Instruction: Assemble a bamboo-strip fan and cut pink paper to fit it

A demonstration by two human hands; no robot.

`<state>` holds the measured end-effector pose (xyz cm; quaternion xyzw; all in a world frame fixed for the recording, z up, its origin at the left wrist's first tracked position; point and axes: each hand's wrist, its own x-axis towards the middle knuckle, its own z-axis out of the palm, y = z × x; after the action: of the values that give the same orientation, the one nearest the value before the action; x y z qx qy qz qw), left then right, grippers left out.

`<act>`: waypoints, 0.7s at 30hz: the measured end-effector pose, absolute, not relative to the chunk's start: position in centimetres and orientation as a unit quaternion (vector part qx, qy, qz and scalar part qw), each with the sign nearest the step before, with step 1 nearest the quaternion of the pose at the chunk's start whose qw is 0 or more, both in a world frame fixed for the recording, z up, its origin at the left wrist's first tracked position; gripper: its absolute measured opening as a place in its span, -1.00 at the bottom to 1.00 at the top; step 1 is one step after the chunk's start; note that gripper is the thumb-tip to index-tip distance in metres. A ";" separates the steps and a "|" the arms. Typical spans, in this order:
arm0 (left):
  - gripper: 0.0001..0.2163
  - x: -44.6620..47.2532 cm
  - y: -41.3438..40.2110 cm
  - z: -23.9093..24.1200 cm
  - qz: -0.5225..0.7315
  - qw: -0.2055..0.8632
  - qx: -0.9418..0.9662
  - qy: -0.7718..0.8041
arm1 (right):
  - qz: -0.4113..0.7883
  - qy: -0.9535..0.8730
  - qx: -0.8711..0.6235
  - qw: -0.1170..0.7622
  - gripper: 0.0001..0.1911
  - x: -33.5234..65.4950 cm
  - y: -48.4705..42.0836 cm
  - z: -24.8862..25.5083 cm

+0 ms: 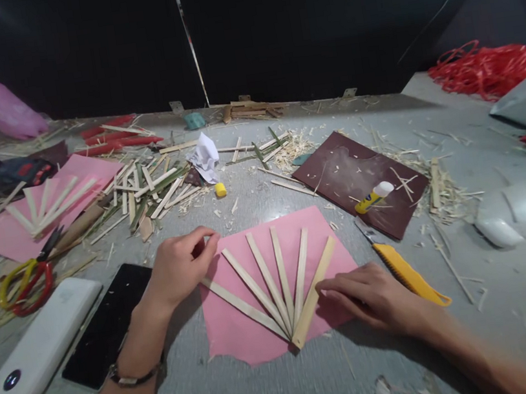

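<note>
A sheet of pink paper [259, 347] lies on the table before me, its lower edge torn and uneven. Several pale bamboo strips are fanned across it, meeting at the bottom; the wider, yellower bamboo strip [314, 291] is at the right. My left hand [179, 264] is closed at the paper's upper left corner, thumb and forefinger pinched on its edge. From the right, my right hand [377, 295] has its bent fingertips closed against the wide strip's edge. A yellow utility knife [408, 274] lies just beyond that hand.
Left are a phone [109, 323], a white power bank [43, 339], scissors [28, 285] and another strip fan on pink paper [97, 171]. Behind lie bamboo scraps [145, 194] and a yellow cap [220, 190]. A glue stick [373, 197] rests on a brown board [337, 167].
</note>
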<state>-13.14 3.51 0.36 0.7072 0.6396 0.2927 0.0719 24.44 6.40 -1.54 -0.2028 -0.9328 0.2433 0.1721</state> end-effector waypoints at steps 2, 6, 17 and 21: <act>-0.80 -13.2 3.7 0.1 0.304 0.061 0.689 0.655 | 0.247 -0.933 -0.196 0.171 -0.73 24.3 6.4 -1.6; -0.81 -13.4 3.9 -0.1 0.306 0.063 0.683 0.660 | 0.228 -0.939 -0.190 0.173 -0.70 24.3 6.5 -1.8; -0.84 -13.0 3.1 0.7 0.204 0.213 0.805 0.515 | 0.226 -0.940 -0.191 0.172 -0.70 24.4 6.1 -1.4; -0.85 -12.8 3.2 0.7 0.185 0.222 0.804 0.520 | 0.211 -0.943 -0.195 0.170 -0.70 24.3 6.1 -1.3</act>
<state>-12.83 3.20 0.73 0.8039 0.5198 0.1847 0.2222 24.31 6.11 -1.27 -0.1945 -0.9429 0.2107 0.1696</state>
